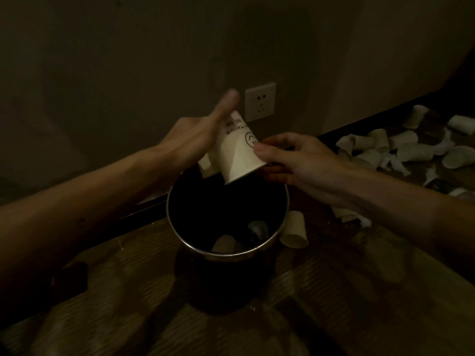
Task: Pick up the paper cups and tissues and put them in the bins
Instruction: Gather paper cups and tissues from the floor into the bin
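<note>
The cup (237,152), inverted, is pinched at its rim by the right hand (298,156) and braced by the flat, straight-fingered left hand (190,140), with the bin (170,214) directly below the grip; an uneven release may deflect it outside the bin's rim.

The wooden floor (334,291) carries a dark round bin (226,286) standing near the wall edge. One paper cup (294,231) lies on its side just beside the bin's right. Scattered paper cups and tissues (411,150) lie along the wall edge, far right.
</note>
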The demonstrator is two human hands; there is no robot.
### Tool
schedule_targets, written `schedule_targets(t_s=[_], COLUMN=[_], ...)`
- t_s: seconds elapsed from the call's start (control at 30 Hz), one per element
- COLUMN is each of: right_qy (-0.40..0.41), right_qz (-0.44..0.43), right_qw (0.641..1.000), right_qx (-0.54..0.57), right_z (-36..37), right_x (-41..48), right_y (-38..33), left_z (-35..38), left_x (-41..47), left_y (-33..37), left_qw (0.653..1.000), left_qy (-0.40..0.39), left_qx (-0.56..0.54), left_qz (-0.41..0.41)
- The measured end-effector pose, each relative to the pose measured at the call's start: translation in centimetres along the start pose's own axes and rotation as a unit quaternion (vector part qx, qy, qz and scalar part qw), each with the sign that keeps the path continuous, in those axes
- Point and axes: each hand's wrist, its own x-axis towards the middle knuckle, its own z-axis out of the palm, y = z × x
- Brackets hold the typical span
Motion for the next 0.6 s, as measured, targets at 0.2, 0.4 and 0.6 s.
schedule_targets(t_s=[0.2, 0.4, 0.6], right_qy=[-0.017, -0.125, -0.167], right_qz=[-0.048, -0.100, -0.073], right_qw=[0.904, 0.798, 0.779], right_qx=[-0.424, -0.581, -0.600], right_z=[-0.6, 2.3, 3.6], right_x=[-0.5, -0.6, 0.1], right_y=[1.7, 4.8, 7.0], left_z=[-1.0, -1.5, -1.8], left_x=[1.5, 1.6, 1.7], left_y=[-0.6, -0.9, -1.9], left_qw=[0.992, 0.996, 0.999], left_qy=[0.108, 0.052, -0.024], left_qx=[0.048, 0.032, 0.026], left_qz=[0.035, 0.070, 0.009])
